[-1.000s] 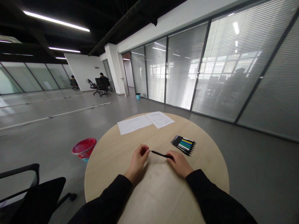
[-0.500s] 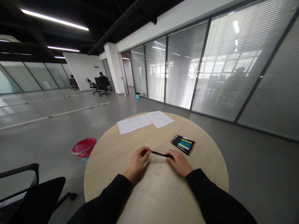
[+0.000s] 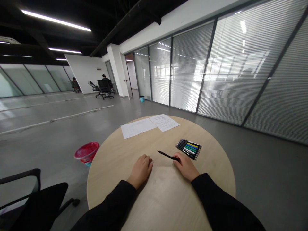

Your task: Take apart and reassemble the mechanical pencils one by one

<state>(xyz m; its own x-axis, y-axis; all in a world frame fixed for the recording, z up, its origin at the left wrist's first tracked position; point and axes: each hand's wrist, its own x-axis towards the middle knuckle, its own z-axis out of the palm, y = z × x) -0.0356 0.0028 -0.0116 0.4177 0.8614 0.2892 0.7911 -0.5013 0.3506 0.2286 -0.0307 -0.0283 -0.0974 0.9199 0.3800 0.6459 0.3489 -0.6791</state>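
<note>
My right hand [image 3: 186, 166] grips a black pen [image 3: 166, 155] near its right end. The pen slants up to the left above the round table [image 3: 154, 199], and its thin tip points away from me, touching nothing. My left hand [image 3: 141, 170] is low over the tabletop, left of the pen and apart from it, with its fingers curled together. A small pale bit shows at those fingertips, too small to name. Just beyond my right hand lies a row of several pens [image 3: 189, 149], mostly black, with white, yellow, blue and green parts.
Two printed paper sheets [image 3: 138, 127] lie at the table's far edge. A red-lined waste basket [image 3: 87, 152] stands on the floor to the left, near a black chair [image 3: 36, 205]. Farther back, a person [image 3: 108, 81] sits by office chairs. Glass partitions [image 3: 185, 64] line the right.
My left hand has come away from the pen's tip and moved down slightly. The pen, still in my right hand, has tilted so that its tip is higher and farther away.
</note>
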